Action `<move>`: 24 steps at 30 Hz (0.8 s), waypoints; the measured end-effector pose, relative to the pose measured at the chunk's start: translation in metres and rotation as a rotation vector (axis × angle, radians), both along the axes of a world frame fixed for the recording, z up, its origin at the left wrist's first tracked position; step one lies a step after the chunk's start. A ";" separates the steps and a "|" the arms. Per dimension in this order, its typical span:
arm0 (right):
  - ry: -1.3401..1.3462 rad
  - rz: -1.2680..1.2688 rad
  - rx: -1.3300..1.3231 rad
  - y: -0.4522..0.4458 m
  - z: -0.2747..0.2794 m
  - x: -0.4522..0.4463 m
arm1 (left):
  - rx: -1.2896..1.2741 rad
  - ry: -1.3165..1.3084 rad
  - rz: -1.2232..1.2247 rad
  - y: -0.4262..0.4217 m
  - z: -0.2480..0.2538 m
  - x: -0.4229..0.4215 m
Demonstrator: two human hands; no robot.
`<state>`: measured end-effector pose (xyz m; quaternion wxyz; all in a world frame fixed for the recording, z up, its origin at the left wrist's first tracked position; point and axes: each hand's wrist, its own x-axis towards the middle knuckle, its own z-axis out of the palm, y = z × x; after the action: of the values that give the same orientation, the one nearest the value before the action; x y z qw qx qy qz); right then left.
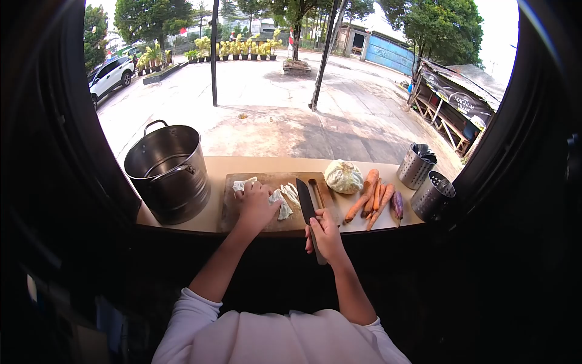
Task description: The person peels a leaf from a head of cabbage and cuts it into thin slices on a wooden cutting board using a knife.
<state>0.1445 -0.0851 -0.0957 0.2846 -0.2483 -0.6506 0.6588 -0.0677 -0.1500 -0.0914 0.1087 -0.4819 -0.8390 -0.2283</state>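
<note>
My left hand [257,206] lies over the wooden cutting board [233,212], fingers spread and touching pale leafy pieces [284,206] that look like cut cabbage. Closed around the handle of a dark, wide-bladed knife [305,197] is my right hand [325,233], at the board's front right. The blade points away from me and slants up to the left, just right of some thin pale strips [291,193]. A long brown wooden utensil [316,192] rests on the board beyond the knife. Whether my left fingers grip a leaf is hard to see.
A large metal pot [168,176] stands at the left. Right of the board are a pale cabbage [344,177], several carrots [364,197], a purple vegetable [397,205] and two perforated metal holders [417,167] with utensils. The counter's [273,162] far edge faces a paved yard.
</note>
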 end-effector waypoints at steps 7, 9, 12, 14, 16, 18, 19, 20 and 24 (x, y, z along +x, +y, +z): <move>0.016 -0.027 -0.024 0.003 -0.008 0.007 | 0.050 -0.206 -0.098 -0.005 0.018 0.005; 0.027 -0.040 -0.019 0.003 -0.008 0.008 | 0.128 -0.226 -0.169 -0.007 0.014 0.008; 0.009 -0.050 -0.004 0.004 -0.009 0.008 | 0.233 -0.222 -0.268 -0.013 0.013 0.015; 0.001 -0.058 0.008 0.005 -0.009 0.008 | 0.273 -0.196 -0.319 -0.019 0.014 0.020; -0.021 -0.066 0.033 0.004 -0.008 0.008 | 0.289 -0.153 -0.360 -0.026 0.014 0.023; -0.057 -0.076 0.070 0.002 -0.003 0.009 | 0.286 -0.111 -0.367 -0.033 0.015 0.027; -0.092 -0.075 0.095 0.000 0.000 0.010 | 0.285 -0.091 -0.370 -0.035 0.014 0.028; -0.128 -0.073 0.120 -0.002 0.005 0.011 | 0.278 -0.058 -0.376 -0.036 0.012 0.028; -0.253 -0.057 0.280 -0.015 0.028 0.015 | 0.267 0.010 -0.394 -0.038 0.006 0.028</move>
<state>0.1594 -0.0997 -0.0673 0.2510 -0.3054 -0.7592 0.5170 -0.0393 -0.1881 -0.0856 0.1290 -0.6187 -0.6906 -0.3517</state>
